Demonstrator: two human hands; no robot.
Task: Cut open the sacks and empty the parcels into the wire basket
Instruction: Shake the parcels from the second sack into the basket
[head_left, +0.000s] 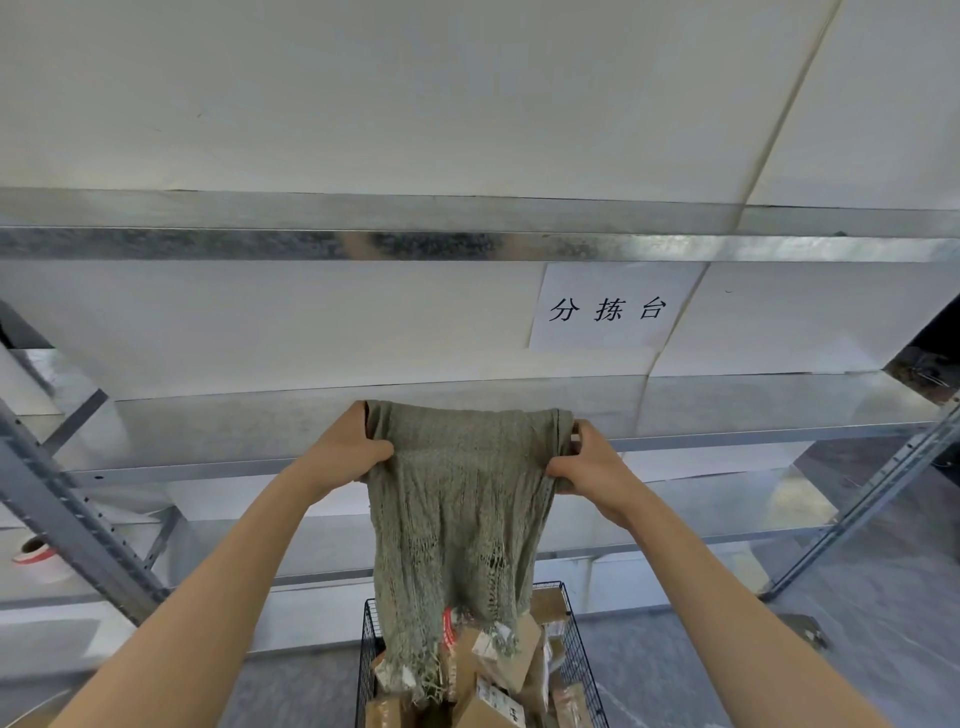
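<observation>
- Red-and-white tape roll (32, 550) sits on a shelf at the far left, well apart from my work, beside the grey metal upright (67, 519) of the racking.
- My left hand (348, 447) is raised in front of me, its fingers (376, 452) curled tight round one upper corner of the sack (457, 499).
- The sack, a grey-green open weave, hangs upside down between my two hands. It looks limp and flat, so I judge it nearly or fully emptied. Its frayed, cut mouth dangles among the parcels (498, 654).
- The parcels, brown cartons with white labels, lie heaped in the wire basket (581, 654) directly below the sack.
- My right hand (592, 462) grips the other upper corner, fingers (563, 470) bunched round a fold of the weave.
- A paper sign (605, 306) is stuck to the white panel above and to the right.
- What could go wrong: the loose threads at the mouth touch the cartons and hang just beside the basket wall, so a lift or shake could snag them and tip a parcel over the rim.
- The weave has holes low down; a small parcel could catch inside, and I cannot tell whether one has.
- If one corner slips from my fingers, the sack drops onto the heap.
</observation>
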